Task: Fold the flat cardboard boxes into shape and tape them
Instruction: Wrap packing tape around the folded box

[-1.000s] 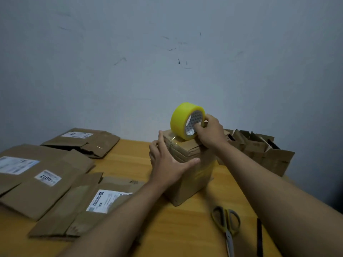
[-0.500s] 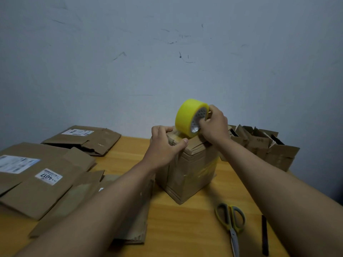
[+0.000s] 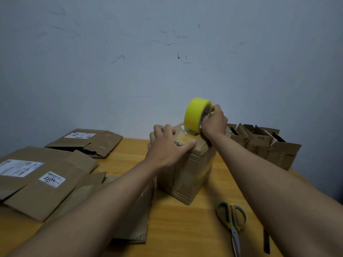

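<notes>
Right hand wrapped around yellow tape roll, roll standing on edge on top of folded box, at far right corner. Left hand spread flat, palm down, pressing box top, thumb along near edge; grips nothing. Box upright mid-desk. Scissors lie near right forearm. Flat cardboard boxes stacked left; folded open boxes right, by wall.

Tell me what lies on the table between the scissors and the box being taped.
Nothing: in the head view, only bare wooden table separates the scissors from the box.
</notes>
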